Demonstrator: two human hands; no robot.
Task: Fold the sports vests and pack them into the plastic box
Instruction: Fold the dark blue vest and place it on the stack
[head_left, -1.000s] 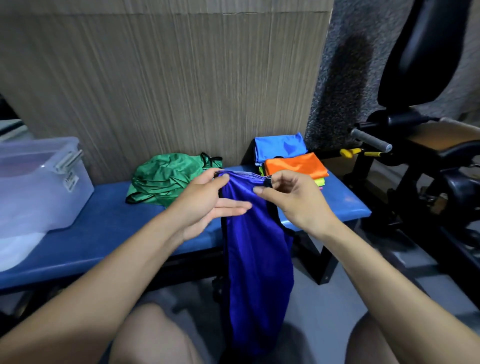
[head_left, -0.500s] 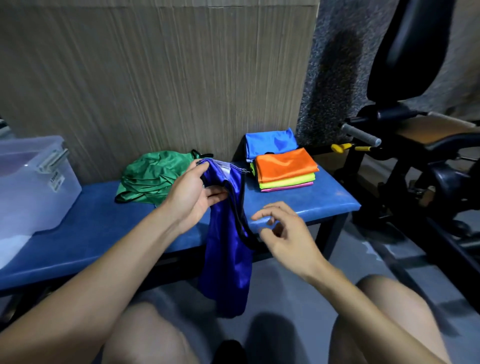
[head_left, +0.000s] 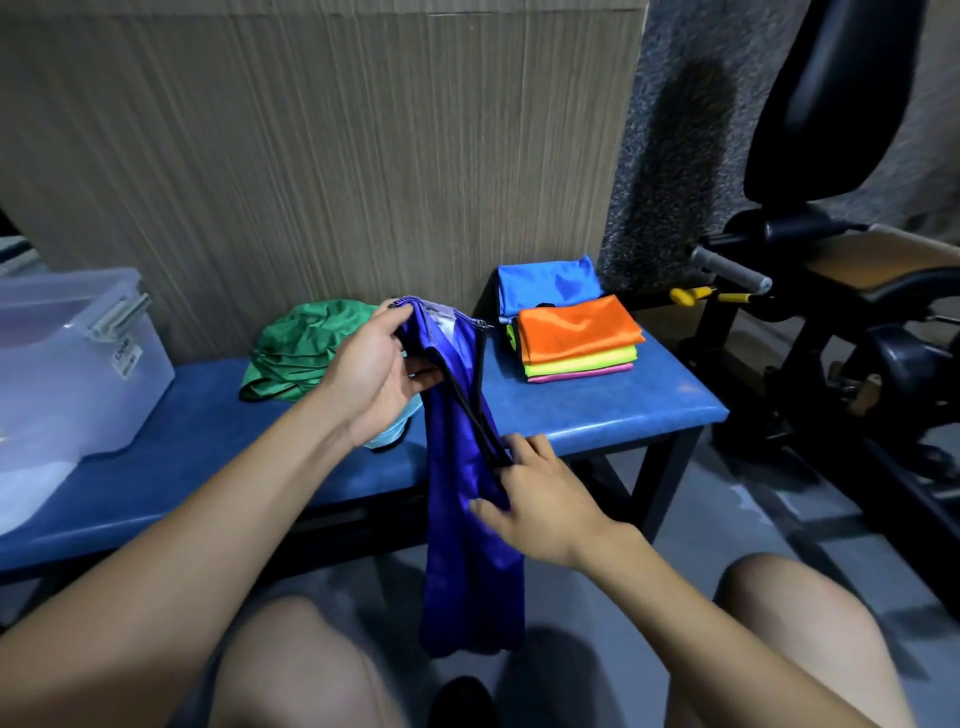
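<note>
Below the left hand (head_left: 382, 371), whose grip pinches its top hem, the purple vest (head_left: 462, 519) hangs off the desk (head_left: 597, 410) edge. Lower down, right hand (head_left: 540, 499), fingers straight, only touches it; slippery cloth could slide free or bunch.

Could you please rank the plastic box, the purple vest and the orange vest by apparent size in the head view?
1. plastic box, cut off by the frame
2. purple vest, nearer the camera, so unsure against the box
3. orange vest
</note>
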